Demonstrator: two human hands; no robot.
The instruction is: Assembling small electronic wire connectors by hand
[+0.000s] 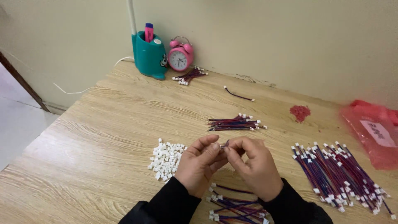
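Note:
My left hand (199,164) and my right hand (253,164) meet over the wooden table (103,124), fingertips pinched together on a small wire end with a connector (224,144). A heap of small white plastic connectors (166,159) lies just left of my left hand. Loose red and blue wires with white plugs (234,205) lie under my wrists. A large fan of the same wires (340,174) spreads to the right of my right hand.
A smaller wire bundle (236,122) lies beyond my hands, another (190,76) near a pink alarm clock (180,55) and a teal pen holder (148,54). A single wire (238,95), a small red pile (299,112) and a red plastic bag (373,130) sit at right.

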